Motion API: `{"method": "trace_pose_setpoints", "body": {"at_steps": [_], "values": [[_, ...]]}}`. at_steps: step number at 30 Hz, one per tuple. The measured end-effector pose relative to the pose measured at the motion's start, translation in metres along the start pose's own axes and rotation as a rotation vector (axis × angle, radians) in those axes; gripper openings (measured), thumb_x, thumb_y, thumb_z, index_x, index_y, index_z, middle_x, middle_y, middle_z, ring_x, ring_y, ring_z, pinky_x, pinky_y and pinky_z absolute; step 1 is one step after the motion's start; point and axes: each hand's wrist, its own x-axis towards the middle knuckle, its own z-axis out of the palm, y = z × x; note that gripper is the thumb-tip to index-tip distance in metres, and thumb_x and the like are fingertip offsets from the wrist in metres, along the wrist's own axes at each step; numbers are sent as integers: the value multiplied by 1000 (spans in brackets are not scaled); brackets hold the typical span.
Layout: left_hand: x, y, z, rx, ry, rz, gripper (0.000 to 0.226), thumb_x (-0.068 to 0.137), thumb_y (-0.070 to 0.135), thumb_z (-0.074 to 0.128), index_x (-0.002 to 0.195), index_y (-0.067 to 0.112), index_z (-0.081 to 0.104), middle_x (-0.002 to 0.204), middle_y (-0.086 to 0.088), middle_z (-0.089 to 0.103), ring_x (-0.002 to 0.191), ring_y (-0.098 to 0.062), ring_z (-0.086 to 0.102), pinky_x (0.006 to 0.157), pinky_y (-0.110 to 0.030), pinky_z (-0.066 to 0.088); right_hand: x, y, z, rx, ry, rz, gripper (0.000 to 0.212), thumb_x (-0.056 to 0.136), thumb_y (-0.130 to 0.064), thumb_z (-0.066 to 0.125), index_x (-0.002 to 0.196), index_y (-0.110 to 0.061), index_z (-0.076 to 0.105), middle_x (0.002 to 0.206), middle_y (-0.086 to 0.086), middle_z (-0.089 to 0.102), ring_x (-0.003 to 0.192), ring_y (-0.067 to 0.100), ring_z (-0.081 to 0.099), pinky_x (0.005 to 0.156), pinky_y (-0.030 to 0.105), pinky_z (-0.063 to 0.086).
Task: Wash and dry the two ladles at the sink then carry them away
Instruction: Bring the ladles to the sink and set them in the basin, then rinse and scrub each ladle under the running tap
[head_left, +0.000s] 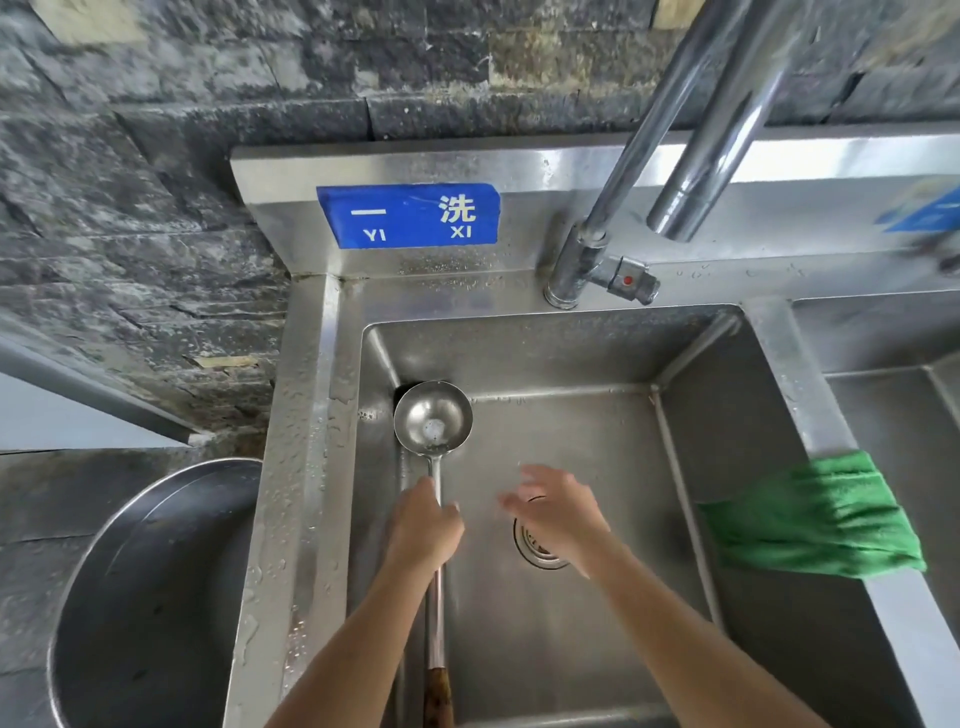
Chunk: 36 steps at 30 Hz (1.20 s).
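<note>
One ladle (434, 423) is in view, bowl up against the left wall of the sink (571, 353), its handle gripped by the left hand (423, 530); the right hand (558, 512) hovers spread and empty over the drain (540, 548). Washing looks under way, though the faucet (691, 171) shows no stream. Drying next calls for the green cloth (815, 519) draped on the right divider, with open basin between.

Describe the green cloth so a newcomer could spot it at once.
Find the steel sink below the blue sign. On the divider along its right side hangs the green cloth, draped over the edge. It is the only soft, coloured thing among bare metal.
</note>
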Motion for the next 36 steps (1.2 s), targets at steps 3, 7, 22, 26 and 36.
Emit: {"method": "trace_pose_setpoints", "body": {"at_steps": [3, 7, 22, 26, 36], "values": [[10, 52, -25, -99, 75, 182, 35, 92, 36, 55, 123, 20, 58, 125, -2, 65, 116, -24, 61, 98, -39, 49, 4, -36, -72, 70, 261, -93, 61, 92, -43, 71, 145, -20, 53, 140, -1, 65, 128, 20, 60, 93, 22, 41], [19, 151, -56, -306, 46, 396, 53, 96, 33, 59, 147, 26, 44, 142, 7, 55, 107, -14, 65, 85, -28, 52, 18, -76, -146, 240, 447, -200, 66, 89, -43, 72, 146, -17, 50, 148, 4, 58, 138, 22, 54, 100, 30, 43], [31, 230, -56, -592, -167, 429, 96, 72, 32, 68, 145, 62, 13, 151, 12, 44, 120, -6, 54, 106, -45, 44, 53, -100, -192, 170, 435, -348, 31, 81, -13, 64, 61, -14, 41, 60, 2, 33, 57, 19, 27, 47, 26, 21], [28, 229, -59, -566, -157, 443, 93, 76, 34, 69, 146, 61, 14, 152, 15, 42, 124, -9, 53, 105, -48, 45, 53, -96, -196, 171, 398, -386, 18, 82, -11, 63, 69, -10, 50, 69, 9, 34, 64, 19, 27, 50, 27, 19], [25, 229, -66, -570, -168, 455, 81, 96, 14, 60, 154, 46, 15, 159, 16, 29, 113, -1, 54, 103, -46, 50, 61, -89, -205, 217, 328, -450, 24, 84, -5, 62, 74, 9, 46, 70, 10, 34, 58, 17, 26, 50, 27, 18]]}}
